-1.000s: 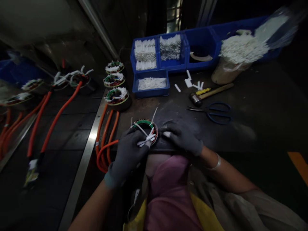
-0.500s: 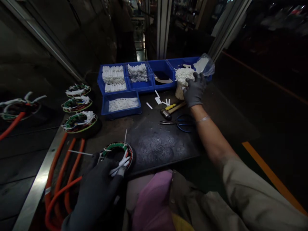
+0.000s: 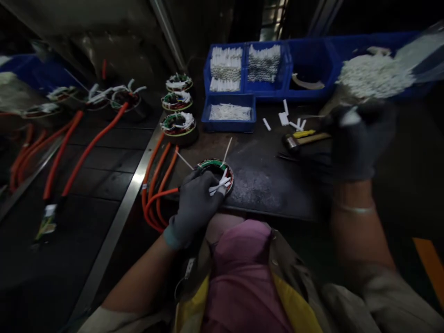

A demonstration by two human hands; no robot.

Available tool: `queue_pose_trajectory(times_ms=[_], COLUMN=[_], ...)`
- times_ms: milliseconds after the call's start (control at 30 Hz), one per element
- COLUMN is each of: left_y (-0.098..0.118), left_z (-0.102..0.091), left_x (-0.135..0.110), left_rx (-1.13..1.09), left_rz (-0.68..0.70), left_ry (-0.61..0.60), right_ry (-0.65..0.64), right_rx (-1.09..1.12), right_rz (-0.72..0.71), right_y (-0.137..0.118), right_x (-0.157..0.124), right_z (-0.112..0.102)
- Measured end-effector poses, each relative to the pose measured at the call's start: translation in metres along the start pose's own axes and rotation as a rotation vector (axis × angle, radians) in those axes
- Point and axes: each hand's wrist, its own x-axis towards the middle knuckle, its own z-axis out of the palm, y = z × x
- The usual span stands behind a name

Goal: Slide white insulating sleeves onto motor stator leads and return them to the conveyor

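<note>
My gloved left hand (image 3: pixel 201 196) is closed on the near left side of a motor stator (image 3: pixel 231 178) at the table's front edge. Its thumb lies by white-sleeved leads (image 3: pixel 221 182). Two thin white cable ties stick up from the stator's rim. My right hand (image 3: pixel 362 138), gloved and blurred, has its fingers pinched in front of a brown cup (image 3: pixel 336 99) packed with white cable-tie ends (image 3: pixel 376 76). A thin pale strip like a cable tie (image 3: pixel 310 115) juts left from those fingers.
Blue bins (image 3: pixel 287 69) with white sleeves stand at the back, a blue tray (image 3: pixel 229 125) before them. A hammer (image 3: pixel 291 142), a yellow tool (image 3: pixel 303 133) and scissors (image 3: pixel 287 157) lie mid-table. Several stators (image 3: pixel 178 129) with orange cables (image 3: pixel 152 162) are at left.
The view has swung left. My right hand has drawn back from the top of the cup, and a thin strip now shows at its fingers. My left hand stays on the stator.
</note>
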Motion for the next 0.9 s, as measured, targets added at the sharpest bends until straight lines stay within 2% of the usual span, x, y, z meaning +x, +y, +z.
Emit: queue_pose_trajectory(times_ms=[33, 67, 133, 200, 233, 300, 367, 433, 900], left_y=[0.001, 0.001, 0.003, 0.005, 0.005, 0.005, 0.005, 0.005, 0.006], left_z=[0.000, -0.001, -0.003, -0.004, -0.005, -0.006, -0.006, -0.006, -0.008], left_x=[0.000, 0.000, -0.001, -0.001, -0.001, -0.001, 0.000, 0.000, 0.000], left_rx=[0.008, 0.018, 0.045, 0.073, 0.085, 0.101, 0.110, 0.129, 0.160], left_rz=[-0.009, -0.017, -0.026, -0.016, -0.005, 0.022, 0.038, 0.044, 0.058], left_ry=[-0.001, -0.006, -0.022, -0.034, -0.038, -0.039, -0.038, -0.043, -0.069], right_ry=[-0.023, -0.116, -0.302, -0.422, -0.476, -0.605, -0.721, -0.782, -0.824], right_rx=[0.039, 0.101, 0.255, 0.368, 0.390, 0.377, 0.356, 0.365, 0.437], right_rz=[0.039, 0.110, 0.317, 0.504, 0.545, 0.537, 0.473, 0.451, 0.535], right_y=[-0.018, -0.036, -0.068, -0.091, -0.098, -0.106, -0.109, -0.109, -0.105], right_x=[-0.024, -0.049, -0.099, -0.139, -0.155, -0.176, -0.186, -0.191, -0.199], right_z=[0.006, 0.011, 0.015, 0.014, 0.012, 0.007, 0.002, 0.000, 0.002])
